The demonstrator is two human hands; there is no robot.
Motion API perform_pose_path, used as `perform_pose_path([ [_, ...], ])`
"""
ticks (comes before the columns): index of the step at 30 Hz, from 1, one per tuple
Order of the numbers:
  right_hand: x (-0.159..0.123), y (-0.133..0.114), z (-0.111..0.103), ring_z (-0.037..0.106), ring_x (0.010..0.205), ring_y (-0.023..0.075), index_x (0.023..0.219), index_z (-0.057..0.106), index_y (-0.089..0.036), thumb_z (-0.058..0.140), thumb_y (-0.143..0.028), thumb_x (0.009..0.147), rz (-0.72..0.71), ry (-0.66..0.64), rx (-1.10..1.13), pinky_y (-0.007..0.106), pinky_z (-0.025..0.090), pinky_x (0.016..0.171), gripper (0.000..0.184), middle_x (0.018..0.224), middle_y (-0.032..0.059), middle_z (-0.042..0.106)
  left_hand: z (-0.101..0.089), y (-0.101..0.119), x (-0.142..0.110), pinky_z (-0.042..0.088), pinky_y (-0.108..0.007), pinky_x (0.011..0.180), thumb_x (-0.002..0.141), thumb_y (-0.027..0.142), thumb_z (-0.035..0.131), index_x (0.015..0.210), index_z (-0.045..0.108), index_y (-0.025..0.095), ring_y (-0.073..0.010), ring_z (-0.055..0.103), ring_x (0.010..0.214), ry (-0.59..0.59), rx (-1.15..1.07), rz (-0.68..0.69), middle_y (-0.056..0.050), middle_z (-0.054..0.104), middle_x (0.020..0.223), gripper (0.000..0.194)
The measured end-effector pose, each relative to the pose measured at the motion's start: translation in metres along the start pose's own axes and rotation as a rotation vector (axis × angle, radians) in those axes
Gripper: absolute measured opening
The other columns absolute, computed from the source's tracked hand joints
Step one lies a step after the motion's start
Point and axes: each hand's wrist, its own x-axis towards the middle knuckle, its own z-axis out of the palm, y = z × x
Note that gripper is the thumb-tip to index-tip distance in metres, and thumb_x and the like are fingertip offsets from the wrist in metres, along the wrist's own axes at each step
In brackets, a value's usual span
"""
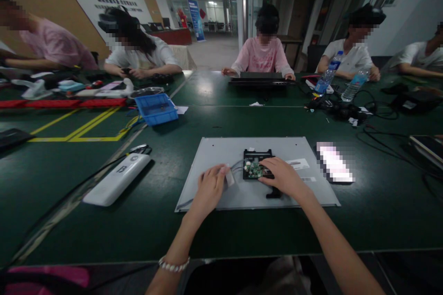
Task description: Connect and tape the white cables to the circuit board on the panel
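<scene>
A flat grey panel (238, 198) lies on the green table before me. On its middle sits a black frame (258, 152) with a green circuit board (252, 169), and thin grey wires run left from the board. My left hand (211, 186), with a beaded bracelet at the wrist, is closed on a small pale flat piece (230, 177) beside the wires; its exact kind is unclear. My right hand (281, 176) rests over the right side of the board and frame, fingers bent against it. Its fingertips partly cover the board. A white label (299, 164) shows right of the frame.
A white power bank (119, 179) with a cable lies left of the panel. Right of it is a phone (334, 162). Beyond stand a blue basket (157, 109) and water bottles (328, 73). Several people sit across the table, one behind a dark panel (261, 79).
</scene>
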Motion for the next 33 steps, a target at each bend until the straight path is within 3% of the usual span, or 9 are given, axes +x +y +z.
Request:
perform_pose_path([
  [8, -0.001, -0.001, -0.002, 0.05, 0.111, 0.0236, 0.121, 0.053, -0.019, 0.058, -0.038, 0.082, -0.006, 0.004, 0.006, 0.042, 0.042, 0.094, 0.044, 0.119, 0.009, 0.058, 0.002, 0.006, 0.008, 0.039, -0.046, 0.091, 0.087, 0.03, 0.047, 0.104, 0.064, 0.027, -0.0255, 0.053, 0.104, 0.102, 0.093, 0.036, -0.004, 0.061, 0.115, 0.024],
  [15, -0.004, -0.004, -0.008, 0.048, 0.114, 0.0237, 0.127, 0.049, -0.022, 0.053, -0.041, 0.084, 0.015, 0.024, 0.026, 0.044, 0.041, 0.094, 0.047, 0.125, 0.0081, 0.054, 0.004, 0.02, 0.005, 0.024, -0.065, 0.096, 0.081, 0.025, 0.055, 0.102, 0.061, 0.027, -0.032, 0.049, 0.11, 0.157, 0.173, -0.006, -0.005, 0.061, 0.117, 0.022],
  [21, -0.022, 0.035, -0.018, 0.054, 0.106, 0.0222, 0.115, 0.058, -0.021, 0.046, -0.028, 0.087, 0.228, 0.207, 0.116, 0.04, 0.043, 0.092, 0.031, 0.114, 0.0083, 0.06, 0.005, 0.015, 0.002, 0.034, -0.05, 0.099, 0.082, 0.022, 0.053, 0.114, 0.055, 0.023, -0.0289, 0.044, 0.119, 0.265, 0.155, 0.055, -0.009, 0.049, 0.131, 0.033],
  [25, -0.033, 0.06, -0.019, 0.06, 0.088, 0.0189, 0.103, 0.064, -0.02, 0.054, -0.026, 0.08, 0.343, 0.175, 0.266, 0.034, 0.047, 0.082, 0.026, 0.104, 0.0074, 0.062, 0.003, 0.007, 0.0, 0.037, -0.045, 0.099, 0.082, 0.024, 0.053, 0.124, 0.047, 0.02, -0.0275, 0.045, 0.119, 0.293, 0.126, 0.044, -0.011, 0.047, 0.131, 0.043],
  [30, -0.033, 0.049, -0.018, 0.057, 0.095, 0.0195, 0.101, 0.065, -0.023, 0.062, -0.029, 0.075, 0.323, 0.073, 0.311, 0.033, 0.045, 0.084, 0.027, 0.105, 0.0063, 0.059, 0.004, 0.0, 0.008, 0.041, -0.041, 0.095, 0.079, 0.024, 0.056, 0.125, 0.046, 0.021, -0.0259, 0.052, 0.111, 0.159, 0.1, 0.016, -0.008, 0.059, 0.117, 0.048],
  [33, -0.029, 0.041, -0.014, 0.055, 0.099, 0.0197, 0.096, 0.066, -0.023, 0.062, -0.027, 0.074, 0.307, 0.073, 0.283, 0.034, 0.042, 0.088, 0.022, 0.103, 0.0051, 0.058, 0.006, 0.002, 0.015, 0.041, -0.039, 0.094, 0.079, 0.021, 0.054, 0.123, 0.048, 0.021, -0.0249, 0.055, 0.108, 0.144, 0.095, 0.009, -0.007, 0.061, 0.114, 0.045],
])
